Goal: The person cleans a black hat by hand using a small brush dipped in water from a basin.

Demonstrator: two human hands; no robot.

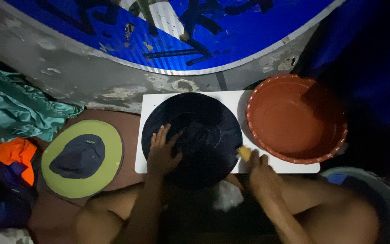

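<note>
A round black disc, like a flat pan or hat form (204, 122), lies on a white board (152, 101). My left hand (161, 151) rests flat on its left part, fingers spread. At the disc's right edge my right hand (259, 169) grips a small yellow sponge (244, 153) that touches the disc. A red-brown basin (296, 119) stands on the right end of the board.
A green round mat with a dark cap (78, 156) on it lies to the left. Teal cloth (16, 108) and orange cloth (14, 156) are piled at far left. A large blue round sign (231, 40) leans behind. A grey bucket rim (384, 192) shows at lower right.
</note>
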